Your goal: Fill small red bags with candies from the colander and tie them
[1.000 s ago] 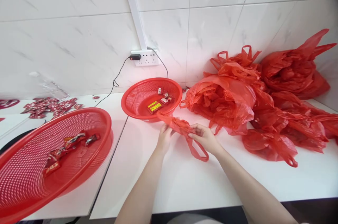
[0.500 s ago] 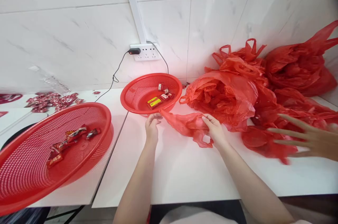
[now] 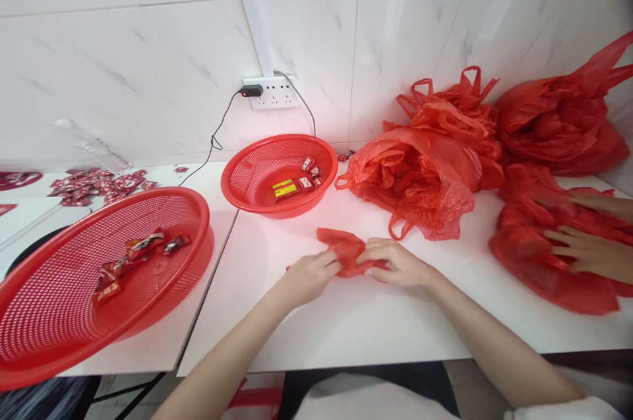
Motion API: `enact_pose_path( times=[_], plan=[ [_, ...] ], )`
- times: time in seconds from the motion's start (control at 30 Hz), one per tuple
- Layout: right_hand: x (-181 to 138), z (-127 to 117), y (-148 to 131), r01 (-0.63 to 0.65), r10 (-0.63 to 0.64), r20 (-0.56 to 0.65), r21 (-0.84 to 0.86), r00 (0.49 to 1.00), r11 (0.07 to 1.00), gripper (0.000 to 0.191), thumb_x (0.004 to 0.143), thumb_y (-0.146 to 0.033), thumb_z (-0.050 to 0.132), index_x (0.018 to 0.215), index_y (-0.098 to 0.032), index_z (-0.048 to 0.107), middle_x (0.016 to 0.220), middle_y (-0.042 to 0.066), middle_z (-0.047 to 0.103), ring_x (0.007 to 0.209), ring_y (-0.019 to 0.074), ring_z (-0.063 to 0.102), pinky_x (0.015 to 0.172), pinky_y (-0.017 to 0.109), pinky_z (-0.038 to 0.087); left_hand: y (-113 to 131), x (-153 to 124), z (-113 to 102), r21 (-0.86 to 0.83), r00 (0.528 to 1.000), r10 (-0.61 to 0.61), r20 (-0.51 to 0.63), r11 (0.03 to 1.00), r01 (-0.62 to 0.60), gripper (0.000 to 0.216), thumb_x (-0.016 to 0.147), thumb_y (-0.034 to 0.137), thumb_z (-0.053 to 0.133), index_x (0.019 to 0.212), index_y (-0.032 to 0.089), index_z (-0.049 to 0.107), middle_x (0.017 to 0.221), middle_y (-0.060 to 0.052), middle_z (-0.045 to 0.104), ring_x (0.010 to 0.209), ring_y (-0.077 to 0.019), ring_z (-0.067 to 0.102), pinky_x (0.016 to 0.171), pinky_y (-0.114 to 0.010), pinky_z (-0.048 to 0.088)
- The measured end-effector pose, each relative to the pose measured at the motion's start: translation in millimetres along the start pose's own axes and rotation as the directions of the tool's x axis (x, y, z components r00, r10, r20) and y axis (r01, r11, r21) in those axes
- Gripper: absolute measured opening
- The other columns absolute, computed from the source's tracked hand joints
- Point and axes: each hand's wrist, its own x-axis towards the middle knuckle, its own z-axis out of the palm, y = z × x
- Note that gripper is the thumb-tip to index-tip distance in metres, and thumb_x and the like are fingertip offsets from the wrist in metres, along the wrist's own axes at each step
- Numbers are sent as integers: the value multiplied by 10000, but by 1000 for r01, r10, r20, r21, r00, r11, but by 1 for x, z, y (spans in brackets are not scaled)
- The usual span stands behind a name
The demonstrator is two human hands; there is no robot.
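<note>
A crumpled red plastic bag is bunched between my two hands, low over the white table. My left hand pinches its left side with curled fingers. On the other side, my right hand has its fingers closed on the bag's right edge. Just beyond my hands is a small red plastic basket, holding a yellow packet and several small red wrapped packets.
A big red basket with wrapped packets stands at left. Red bags are heaped at right, where another person's hands press into more bags. A socket strip with cables is on the tiled wall.
My hands have drawn closer together and nearer to me, bunching the bag that was stretched between them. The other person's hands have moved into the bags at right and shifted them.
</note>
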Motion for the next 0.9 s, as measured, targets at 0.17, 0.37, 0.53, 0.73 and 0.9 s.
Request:
enact_pose_path(
  times=[0.17,0.37,0.53,0.73,0.9],
  plan=[
    [3,-16,-5,-90,210,334,-341,919,936,491,979,-444,378,780,-167,730,707,50,698,644,164,618,640,273,396,2,-9,-16,-388,973,-12,229,916,102,386,892,119,357,1139,234,630,1138,-45,667,972,-178,647,865,-276,482],
    [21,-36,-27,-379,642,-13,-816,766,436,379,923,-408,466,817,-144,717,805,136,708,778,273,674,600,308,390,1,-5,-35,77,697,-603,388,775,627,641,944,392,273,1491,57,287,921,-196,699,860,-343,675,725,-410,478],
    [29,-38,-47,-402,738,1,-838,675,369,710,682,-277,731,1339,-163,488,949,140,696,871,314,669,623,312,430,20,-4,-55,203,737,-647,194,762,615,727,862,439,511,1467,86,314,837,-138,687,808,-316,671,704,-369,475],
    [42,-28,-65,-262,581,174,-765,795,588,663,800,-352,654,1388,-212,381,874,114,702,806,296,680,636,308,426,50,17,-51,-5,942,-324,88,946,325,321,872,64,359,1064,165,596,1062,-117,653,1029,-246,609,897,-355,447],
    [44,-34,-61,-347,657,44,-821,753,453,315,953,-258,423,1222,-209,578,944,138,708,880,284,684,662,318,446,17,38,-19,-97,802,-554,222,806,584,276,893,165,390,1054,116,608,969,-172,692,850,-275,667,738,-372,486]
  ],
)
